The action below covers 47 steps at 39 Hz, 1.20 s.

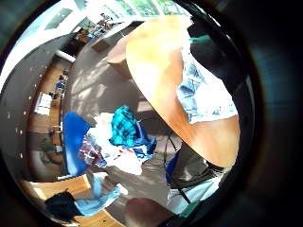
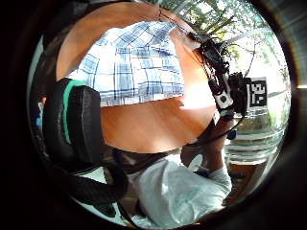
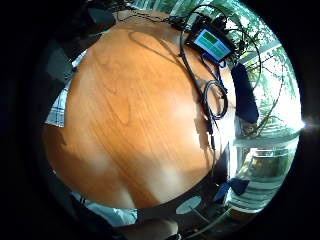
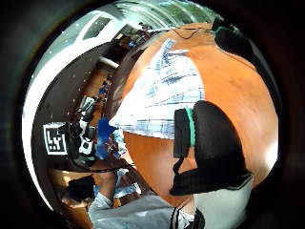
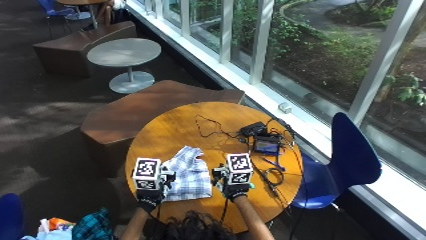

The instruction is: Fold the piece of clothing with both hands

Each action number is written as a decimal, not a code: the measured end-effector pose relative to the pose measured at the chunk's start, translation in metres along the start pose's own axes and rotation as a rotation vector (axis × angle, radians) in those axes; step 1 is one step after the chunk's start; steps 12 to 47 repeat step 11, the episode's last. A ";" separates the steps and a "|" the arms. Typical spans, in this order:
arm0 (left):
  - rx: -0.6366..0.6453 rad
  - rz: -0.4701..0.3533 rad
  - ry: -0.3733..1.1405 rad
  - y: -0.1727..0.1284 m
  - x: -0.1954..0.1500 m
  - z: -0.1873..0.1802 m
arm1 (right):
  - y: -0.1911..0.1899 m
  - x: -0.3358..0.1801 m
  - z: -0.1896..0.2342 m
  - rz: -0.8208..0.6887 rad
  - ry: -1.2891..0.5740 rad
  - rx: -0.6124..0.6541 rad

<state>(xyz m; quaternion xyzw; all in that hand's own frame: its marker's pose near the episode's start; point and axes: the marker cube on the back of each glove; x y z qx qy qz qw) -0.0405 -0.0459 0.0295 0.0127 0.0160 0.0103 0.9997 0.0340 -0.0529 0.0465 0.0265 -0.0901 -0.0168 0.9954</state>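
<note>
A blue-and-white plaid garment (image 5: 188, 176) lies folded into a compact shape on the round wooden table (image 5: 193, 112), close to the near edge. My left hand (image 5: 150, 197) hovers just left of it and my right hand (image 5: 234, 191) just right of it; neither touches the cloth. The left thumb side palm view shows the garment (image 2: 134, 62) flat on the wood, with a relaxed black finger (image 2: 76, 129) in front holding nothing. In the right thumb side palm view the garment (image 4: 162, 95) lies free beyond a loosely bent finger (image 4: 209, 143).
A small device with a lit screen (image 5: 267, 146) and tangled cables (image 5: 210, 127) occupy the table's far right part. A blue chair (image 5: 349, 155) stands to the right. A pile of clothes (image 1: 123, 137) sits on a chair at my left, and a brown bench (image 5: 133, 115) is behind the table.
</note>
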 end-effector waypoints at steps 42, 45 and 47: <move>-0.087 0.034 -0.005 -0.004 0.030 0.020 | 0.012 -0.020 -0.018 -0.004 0.262 0.006; -0.087 0.034 -0.005 -0.004 0.030 0.020 | 0.012 -0.020 -0.018 -0.004 0.262 0.006; -0.087 0.034 -0.005 -0.004 0.030 0.020 | 0.012 -0.020 -0.018 -0.004 0.262 0.006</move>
